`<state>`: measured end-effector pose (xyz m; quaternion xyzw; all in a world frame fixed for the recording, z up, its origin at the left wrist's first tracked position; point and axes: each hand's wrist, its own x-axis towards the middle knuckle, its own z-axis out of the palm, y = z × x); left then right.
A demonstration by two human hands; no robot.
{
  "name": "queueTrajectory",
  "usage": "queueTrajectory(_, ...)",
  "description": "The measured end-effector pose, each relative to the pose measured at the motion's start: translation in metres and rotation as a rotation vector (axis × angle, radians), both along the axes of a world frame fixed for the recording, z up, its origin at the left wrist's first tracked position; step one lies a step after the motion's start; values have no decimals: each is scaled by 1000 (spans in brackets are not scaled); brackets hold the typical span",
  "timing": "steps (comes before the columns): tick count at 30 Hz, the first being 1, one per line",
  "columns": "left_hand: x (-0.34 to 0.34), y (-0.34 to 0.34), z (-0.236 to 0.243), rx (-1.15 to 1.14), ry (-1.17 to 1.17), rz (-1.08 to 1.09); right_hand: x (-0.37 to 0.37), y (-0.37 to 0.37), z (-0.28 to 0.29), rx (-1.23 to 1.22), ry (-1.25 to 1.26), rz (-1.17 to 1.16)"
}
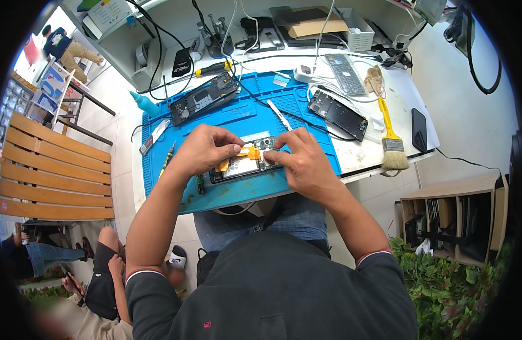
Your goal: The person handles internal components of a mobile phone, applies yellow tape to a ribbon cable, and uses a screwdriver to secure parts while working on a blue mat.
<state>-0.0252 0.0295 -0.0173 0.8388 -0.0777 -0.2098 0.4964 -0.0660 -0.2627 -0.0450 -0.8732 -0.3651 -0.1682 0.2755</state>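
Note:
An opened phone (236, 170) lies on the blue repair mat (215, 195) at the front edge, its circuit board and silver battery area bare. Across it runs an orange flex cable (250, 153). My left hand (207, 148) is closed, thumb and index finger pinching the cable's left part. My right hand (307, 161) is bent over the phone's right end, fingertips on the circuit board (268, 144) and phone edge. Just beyond it lie white tweezers (279, 115). A small dark-green screwdriver (200, 184) is by the phone's left end, partly under my left wrist.
Behind are a dark phone housing (205, 97) and another phone frame (337, 115). A yellow-handled brush (392, 141) and black phone (419, 130) lie right. A blue bottle (144, 104) stands left. Cables (255, 94) cross the bench. A person (105, 277) sits at lower left.

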Motion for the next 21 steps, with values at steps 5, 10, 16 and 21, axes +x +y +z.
queueTrajectory(5,-2,-3,1,51,-23,18,1,2,-1,-20,-4,24)
queueTrajectory(10,-3,-4,0,84,-37,15,0,6,3,-41,24,39)
queueTrajectory(16,-2,-5,1,109,-34,15,1,7,1,-59,-10,56)
queueTrajectory(21,-1,-4,0,118,-27,11,-3,8,1,-45,-19,57)
